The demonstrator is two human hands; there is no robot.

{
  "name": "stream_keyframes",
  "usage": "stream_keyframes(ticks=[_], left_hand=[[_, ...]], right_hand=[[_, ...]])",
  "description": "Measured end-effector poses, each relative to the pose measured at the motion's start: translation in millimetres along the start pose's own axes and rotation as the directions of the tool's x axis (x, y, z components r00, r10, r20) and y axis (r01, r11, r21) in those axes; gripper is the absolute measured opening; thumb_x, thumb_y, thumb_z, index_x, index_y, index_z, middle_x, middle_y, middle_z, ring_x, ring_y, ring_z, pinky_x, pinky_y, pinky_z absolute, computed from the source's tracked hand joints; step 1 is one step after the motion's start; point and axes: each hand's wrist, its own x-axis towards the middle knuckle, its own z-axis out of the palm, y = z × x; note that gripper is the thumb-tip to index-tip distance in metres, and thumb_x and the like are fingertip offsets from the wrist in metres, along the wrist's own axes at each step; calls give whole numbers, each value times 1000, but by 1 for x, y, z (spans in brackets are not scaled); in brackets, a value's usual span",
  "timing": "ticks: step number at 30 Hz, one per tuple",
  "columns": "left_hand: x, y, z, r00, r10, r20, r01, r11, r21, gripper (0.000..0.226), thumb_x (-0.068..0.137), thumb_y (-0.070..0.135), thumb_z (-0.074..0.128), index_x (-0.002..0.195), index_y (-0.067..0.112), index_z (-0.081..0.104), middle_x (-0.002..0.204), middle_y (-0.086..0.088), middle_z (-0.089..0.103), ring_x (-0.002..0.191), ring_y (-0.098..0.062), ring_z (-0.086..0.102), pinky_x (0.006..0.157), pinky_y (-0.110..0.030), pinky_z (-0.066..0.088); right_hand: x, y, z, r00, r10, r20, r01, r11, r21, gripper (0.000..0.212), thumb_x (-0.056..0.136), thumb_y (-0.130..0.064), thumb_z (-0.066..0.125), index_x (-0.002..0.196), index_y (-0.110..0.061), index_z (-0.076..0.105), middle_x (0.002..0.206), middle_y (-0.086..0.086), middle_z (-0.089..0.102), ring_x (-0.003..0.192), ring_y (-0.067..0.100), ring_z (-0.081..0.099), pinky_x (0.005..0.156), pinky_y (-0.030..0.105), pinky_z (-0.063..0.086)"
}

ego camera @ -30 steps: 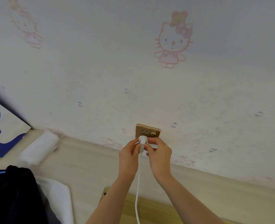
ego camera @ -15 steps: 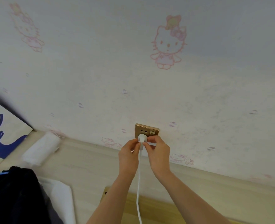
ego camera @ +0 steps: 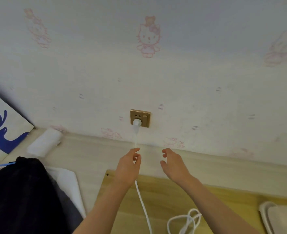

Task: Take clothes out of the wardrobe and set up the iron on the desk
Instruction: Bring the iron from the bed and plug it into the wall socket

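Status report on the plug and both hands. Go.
White plug seated in gold wall socket. Left hand loosely around the cord, fingers relaxed; right hand open, holding nothing. Nothing blocking the socket.

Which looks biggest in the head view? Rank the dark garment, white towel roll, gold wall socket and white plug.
1. dark garment, though nearest the camera
2. white towel roll
3. gold wall socket
4. white plug, sitting in that socket

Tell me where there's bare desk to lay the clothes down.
Bare strip along the wall, right of the cord and behind the wooden board. Crowded left: dark clothes, white roll. The board's right end holds coiled cord and the iron.
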Motion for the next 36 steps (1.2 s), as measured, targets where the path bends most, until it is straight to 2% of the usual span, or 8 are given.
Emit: stream_keyframes(ticks=[4, 8, 11, 14, 17, 22, 31, 36], left_hand=[[-37, -5, 15, 988, 101, 117, -117, 983, 138, 39, 94, 27, 53, 133, 28, 51, 109, 14, 63, 108, -7, 54, 92, -29, 47], [-70, -3, 37, 942, 262, 208, -306, 927, 218, 42, 92, 22, 54, 134, 23, 51, 114, 6, 64, 111, -16, 54, 93, -30, 44], [-97, -4, 59, 868, 391, 306, -472, 841, 265, 41, 83, 20, 51, 123, 14, 60, 101, -3, 71, 97, -27, 63, 84, -37, 52], [-123, -5, 76, 802, 466, 374, -583, 746, 321, 41, 76, 27, 42, 110, 17, 63, 86, 1, 71, 81, -24, 67, 67, -36, 57], [-154, 2, 88, 750, 480, 454, -632, 724, 277, 41, 78, 31, 40, 109, 19, 64, 92, 0, 70, 87, -24, 65, 71, -39, 56], [-207, 13, 109, 610, 572, 549, -753, 635, 175, 35, 81, 17, 65, 116, 16, 63, 101, -1, 70, 93, -22, 64, 74, -37, 56], [-325, 21, 159, 347, 643, 683, -902, 429, 54, 37, 88, 23, 56, 123, 11, 61, 106, 0, 67, 101, -20, 61, 81, -34, 55], [-422, 24, 189, 262, 608, 749, -942, 330, 62, 47, 78, 19, 74, 122, 13, 61, 113, 0, 67, 114, -26, 59, 97, -42, 49]], right_hand=[[-47, 27, 0, 998, 54, 15, -53, 995, -79, 49, 97, -22, 48, 142, -10, 33, 138, 9, 49, 125, 24, 49, 102, 34, 41], [-95, 57, 6, 995, 97, -29, -100, 983, -155, 47, 96, -20, 47, 140, -11, 34, 134, 10, 49, 121, 27, 49, 98, 38, 44], [-134, 80, 13, 986, 147, -81, -161, 963, -215, 44, 96, -19, 44, 138, -9, 36, 134, 11, 48, 123, 28, 46, 100, 38, 41], [-177, 101, 19, 978, 176, -115, -201, 945, -259, 45, 97, -19, 43, 140, -9, 35, 137, 11, 47, 126, 28, 43, 103, 36, 38], [-221, 120, 27, 960, 250, -127, -274, 933, -235, 42, 96, -18, 42, 138, -10, 37, 136, 10, 46, 125, 28, 42, 104, 34, 37], [-291, 147, 37, 912, 374, -167, -394, 914, -103, 44, 99, -25, 42, 140, -11, 35, 139, 7, 43, 128, 26, 39, 105, 32, 35], [-454, 196, 58, 796, 571, -202, -576, 816, 37, 46, 101, -31, 38, 143, -13, 33, 142, 5, 43, 133, 22, 35, 109, 30, 30], [-563, 227, 82, 713, 642, -281, -650, 756, 76, 50, 100, -37, 38, 144, -16, 33, 146, 2, 40, 137, 24, 30, 113, 34, 29]])
